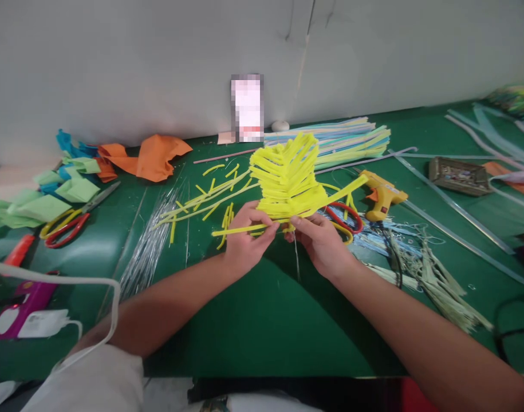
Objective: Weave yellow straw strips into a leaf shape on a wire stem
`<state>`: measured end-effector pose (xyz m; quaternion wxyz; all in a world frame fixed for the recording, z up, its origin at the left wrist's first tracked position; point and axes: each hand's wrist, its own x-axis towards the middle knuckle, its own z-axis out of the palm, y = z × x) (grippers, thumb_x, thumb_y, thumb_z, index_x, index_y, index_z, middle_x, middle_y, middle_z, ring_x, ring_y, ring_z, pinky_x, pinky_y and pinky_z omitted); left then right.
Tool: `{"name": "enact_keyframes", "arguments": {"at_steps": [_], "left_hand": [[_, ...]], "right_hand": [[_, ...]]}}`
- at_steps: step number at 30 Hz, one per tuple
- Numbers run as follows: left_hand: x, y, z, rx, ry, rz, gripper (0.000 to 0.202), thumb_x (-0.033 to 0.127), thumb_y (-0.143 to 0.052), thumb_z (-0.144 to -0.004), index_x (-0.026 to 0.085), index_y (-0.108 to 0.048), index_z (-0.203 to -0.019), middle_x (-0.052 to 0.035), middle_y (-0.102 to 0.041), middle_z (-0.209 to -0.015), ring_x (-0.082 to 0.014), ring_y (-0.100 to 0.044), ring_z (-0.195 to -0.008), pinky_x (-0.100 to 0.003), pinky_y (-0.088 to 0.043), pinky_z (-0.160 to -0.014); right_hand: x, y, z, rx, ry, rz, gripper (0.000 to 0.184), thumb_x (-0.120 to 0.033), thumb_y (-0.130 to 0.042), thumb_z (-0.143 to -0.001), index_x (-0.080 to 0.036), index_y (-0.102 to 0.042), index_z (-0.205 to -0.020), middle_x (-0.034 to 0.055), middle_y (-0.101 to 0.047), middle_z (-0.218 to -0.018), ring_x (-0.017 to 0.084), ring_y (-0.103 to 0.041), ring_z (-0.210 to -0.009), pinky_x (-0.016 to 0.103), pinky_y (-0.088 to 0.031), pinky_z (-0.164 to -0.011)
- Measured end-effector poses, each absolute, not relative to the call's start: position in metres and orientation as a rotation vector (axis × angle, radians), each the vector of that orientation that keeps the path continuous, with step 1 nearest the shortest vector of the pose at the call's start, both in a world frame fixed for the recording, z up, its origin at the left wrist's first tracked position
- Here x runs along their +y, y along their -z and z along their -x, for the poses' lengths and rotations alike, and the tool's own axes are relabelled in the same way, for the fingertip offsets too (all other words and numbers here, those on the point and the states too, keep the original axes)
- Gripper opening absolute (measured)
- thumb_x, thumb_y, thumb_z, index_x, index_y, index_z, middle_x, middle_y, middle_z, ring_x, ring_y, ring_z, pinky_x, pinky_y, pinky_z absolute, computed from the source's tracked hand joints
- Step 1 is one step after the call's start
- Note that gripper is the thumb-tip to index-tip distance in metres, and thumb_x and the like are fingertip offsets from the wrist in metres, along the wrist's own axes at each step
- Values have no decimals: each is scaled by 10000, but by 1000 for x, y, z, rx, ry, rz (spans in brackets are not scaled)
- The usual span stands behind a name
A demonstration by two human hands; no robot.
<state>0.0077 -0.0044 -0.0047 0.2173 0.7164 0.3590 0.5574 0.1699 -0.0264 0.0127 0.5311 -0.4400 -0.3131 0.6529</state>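
Both my hands hold a yellow leaf-shaped piece (287, 177) made of many pipe cleaners, lifted over the green table (253, 320). My left hand (244, 240) is closed, pinching a loose yellow pipe cleaner strand (240, 230) against the base of the piece. My right hand (322, 243) is closed on the base of the yellow piece from the right side. More cut yellow pipe cleaner strands (201, 203) lie scattered on the table just left of the piece.
A yellow glue gun (382, 197) and red-handled scissors (345, 220) lie right of my hands. A second pair of scissors (68, 223) and folded green, blue and orange paper (73, 183) sit at left. Thin wires (152, 246), pastel pipe cleaners (351, 140) and a small tray (459, 174) lie around.
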Motion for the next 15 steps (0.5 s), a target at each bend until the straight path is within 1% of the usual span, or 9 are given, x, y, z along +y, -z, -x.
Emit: {"name": "enact_keyframes", "arguments": {"at_steps": [2,4,8,10,13,15], "left_hand": [[-3,5,-8,1013,-1533,-2019,101,254,-679,-848,207,-590,-852,-39,-632,-994,-171,-629,-1017,-343,-538,-866],[-2,5,-8,1016,-1536,-2027,98,244,-677,-848,205,-587,-848,-36,-632,-977,-172,-628,-1029,-343,-539,-871],[-1,6,-9,948,-1562,-1976,107,199,-685,-834,205,-578,-843,-23,-621,-966,-156,-630,-1005,-323,-546,-857],[-1,6,-8,933,-1563,-1946,114,188,-685,-832,205,-573,-842,-18,-619,-944,-155,-631,-999,-320,-550,-851],[-1,7,-9,945,-1551,-1872,115,195,-685,-834,203,-570,-841,-17,-621,-926,-158,-640,-981,-319,-558,-840],[-2,8,-9,943,-1539,-1772,116,214,-687,-836,199,-574,-860,-27,-624,-976,-149,-656,-928,-307,-570,-808]], "right_hand": [[-26,-14,-169,-706,-1559,1038,263,-394,-765,-708,-208,-584,-667,-17,-569,-640,124,-506,-581,301,-459,-620],[-26,-15,-169,-688,-1564,1042,271,-410,-721,-739,-214,-553,-660,-12,-567,-651,132,-509,-591,307,-470,-628],[-25,-15,-168,-651,-1593,1012,185,-385,-667,-756,-207,-621,-773,27,-649,-781,162,-557,-665,308,-473,-617],[-24,-13,-168,-618,-1613,978,154,-348,-667,-749,-198,-640,-771,33,-663,-800,161,-560,-670,301,-467,-605],[-23,-12,-168,-602,-1621,961,132,-317,-691,-742,-190,-662,-719,22,-634,-712,149,-544,-644,287,-459,-599],[-24,-12,-168,-615,-1605,969,140,-305,-716,-736,-187,-668,-677,7,-596,-641,136,-524,-617,279,-462,-607]]}}
